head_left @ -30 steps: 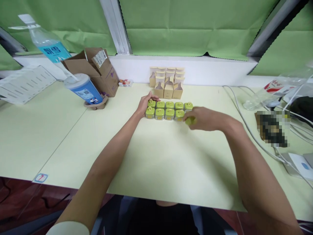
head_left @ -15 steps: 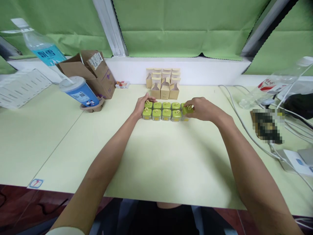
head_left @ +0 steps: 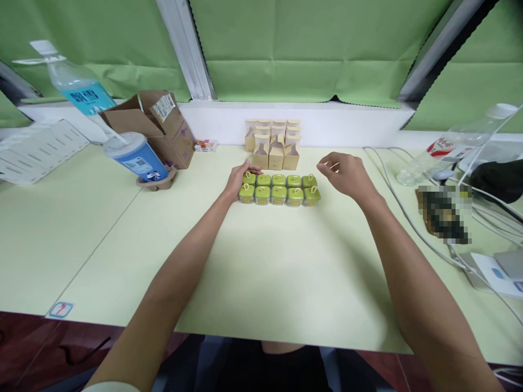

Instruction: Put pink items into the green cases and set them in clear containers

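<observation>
Several small clear jars with green lids stand in two rows on the pale table, each lid with a small loop. My left hand rests against the left end of the rows, fingers stretched behind the back left jar, gripping nothing. To the right of the rows, my right hand hovers above the table, apart from the jars. Its fingers are curled with thumb and fingertips a little apart, and nothing shows between them. Behind the jars stand several small open cardboard boxes.
At the left are an opened carton, a blue cup in a holder, a blue-labelled bottle and white boxes. At the right lie a clear bottle, white cables and a white box.
My right hand has let go of the front right jar and moved up and to the right. That jar now sits in line with its row. My left hand stays at the left end.
</observation>
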Demonstrator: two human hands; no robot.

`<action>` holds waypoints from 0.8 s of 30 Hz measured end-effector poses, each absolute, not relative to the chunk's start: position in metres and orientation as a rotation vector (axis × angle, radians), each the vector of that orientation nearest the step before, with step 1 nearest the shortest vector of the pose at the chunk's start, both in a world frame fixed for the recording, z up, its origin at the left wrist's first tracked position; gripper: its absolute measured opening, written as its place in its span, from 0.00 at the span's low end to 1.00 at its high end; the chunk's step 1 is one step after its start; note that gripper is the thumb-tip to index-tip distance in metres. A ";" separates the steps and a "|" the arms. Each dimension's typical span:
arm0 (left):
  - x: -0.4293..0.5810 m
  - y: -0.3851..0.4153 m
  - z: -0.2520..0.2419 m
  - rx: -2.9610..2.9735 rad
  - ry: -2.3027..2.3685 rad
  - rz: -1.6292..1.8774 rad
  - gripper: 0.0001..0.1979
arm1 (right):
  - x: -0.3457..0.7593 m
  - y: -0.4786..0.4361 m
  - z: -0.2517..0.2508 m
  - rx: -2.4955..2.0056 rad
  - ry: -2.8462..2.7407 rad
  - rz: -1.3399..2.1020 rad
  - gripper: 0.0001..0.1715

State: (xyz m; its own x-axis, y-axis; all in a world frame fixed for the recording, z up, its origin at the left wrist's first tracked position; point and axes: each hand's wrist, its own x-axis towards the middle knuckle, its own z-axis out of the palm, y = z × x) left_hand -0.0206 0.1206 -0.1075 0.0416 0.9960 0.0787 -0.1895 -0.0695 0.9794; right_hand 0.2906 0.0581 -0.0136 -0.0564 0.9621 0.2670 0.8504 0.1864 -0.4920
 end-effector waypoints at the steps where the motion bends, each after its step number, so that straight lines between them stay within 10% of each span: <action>1: -0.021 0.121 -0.108 1.142 0.997 1.312 0.34 | 0.287 0.059 -0.018 -1.670 -1.926 0.252 0.20; 13: -0.023 0.124 -0.113 1.151 0.976 1.311 0.35 | 0.241 0.064 -0.082 -1.711 -2.131 -0.030 0.37; 24: -0.020 0.122 -0.110 1.156 0.997 1.312 0.35 | 0.264 0.090 -0.104 -1.421 -1.581 0.713 0.47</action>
State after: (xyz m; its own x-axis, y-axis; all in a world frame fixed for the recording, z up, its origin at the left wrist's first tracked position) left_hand -0.0199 0.1216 -0.1098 0.0432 0.9953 0.0866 -0.1834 -0.0773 0.9800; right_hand 0.2639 0.0897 -0.1039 0.0295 0.9737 0.2257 0.4758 0.1849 -0.8599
